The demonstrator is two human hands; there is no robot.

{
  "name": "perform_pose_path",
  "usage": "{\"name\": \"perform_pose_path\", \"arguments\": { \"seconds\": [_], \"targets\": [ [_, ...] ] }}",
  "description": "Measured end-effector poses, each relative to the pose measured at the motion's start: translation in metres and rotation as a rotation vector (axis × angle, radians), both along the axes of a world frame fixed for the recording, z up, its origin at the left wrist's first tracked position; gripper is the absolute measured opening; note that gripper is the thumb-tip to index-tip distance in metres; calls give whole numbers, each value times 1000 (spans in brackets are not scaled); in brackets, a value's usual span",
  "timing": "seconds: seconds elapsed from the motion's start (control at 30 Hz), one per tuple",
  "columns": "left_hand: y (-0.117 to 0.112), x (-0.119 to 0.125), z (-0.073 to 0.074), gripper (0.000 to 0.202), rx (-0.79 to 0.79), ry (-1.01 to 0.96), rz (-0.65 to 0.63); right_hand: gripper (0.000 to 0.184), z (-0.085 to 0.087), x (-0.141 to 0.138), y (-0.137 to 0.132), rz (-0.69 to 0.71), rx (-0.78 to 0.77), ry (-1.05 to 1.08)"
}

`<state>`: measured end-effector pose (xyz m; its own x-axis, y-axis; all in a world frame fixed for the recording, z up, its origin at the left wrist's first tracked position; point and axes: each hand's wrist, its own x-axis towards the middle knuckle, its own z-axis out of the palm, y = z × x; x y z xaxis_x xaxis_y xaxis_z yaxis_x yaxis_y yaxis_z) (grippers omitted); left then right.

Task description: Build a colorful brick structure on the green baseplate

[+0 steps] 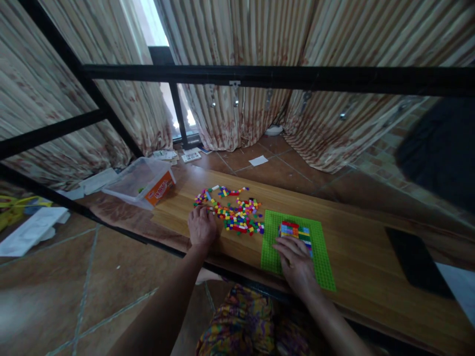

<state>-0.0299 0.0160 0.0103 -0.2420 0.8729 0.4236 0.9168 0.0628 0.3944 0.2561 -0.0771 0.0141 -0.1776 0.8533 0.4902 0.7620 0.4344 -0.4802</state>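
Observation:
A green baseplate [322, 257] lies on the wooden table [356, 222], with a block of coloured bricks [295, 231] built on its far part. My right hand [295, 264] rests on the plate, fingers stretched toward that block and touching its near side. A loose pile of small coloured bricks [237, 212] is spread on the table left of the plate. My left hand [201, 225] lies palm down at the pile's left edge, fingers curled onto the bricks; whether it holds one is hidden.
A clear plastic box with an orange label [143, 183] stands at the table's left end. A dark flat pad [415, 259] lies at the right. Black frame bars [260, 76] cross overhead. Papers [33, 230] lie on the tiled floor.

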Motion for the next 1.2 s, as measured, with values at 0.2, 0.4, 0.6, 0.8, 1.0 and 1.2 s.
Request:
{"name": "perform_pose_path", "arguments": {
  "seconds": [0.2,0.4,0.6,0.8,1.0,1.2],
  "targets": [
    [-1,0,2,29,-4,-18,-1,29,9,-17,12,-75,12,-21],
    [-1,0,3,29,0,2,-3,19,25,-76,33,-17,-81,-117],
    [0,-1,1,29,6,0,-6,12,24,-95,52,-66,-159,-225],
    [1,-1,0,30,9,-5,-2,7,21,-91,55,-93,-185,-279],
    [0,-1,2,29,17,-27,-7,5,20,-90,54,-44,-159,-248],
    [1,-3,-3,30,53,-11,-17,13,32,-80,49,-56,-131,6]
  ]
}}
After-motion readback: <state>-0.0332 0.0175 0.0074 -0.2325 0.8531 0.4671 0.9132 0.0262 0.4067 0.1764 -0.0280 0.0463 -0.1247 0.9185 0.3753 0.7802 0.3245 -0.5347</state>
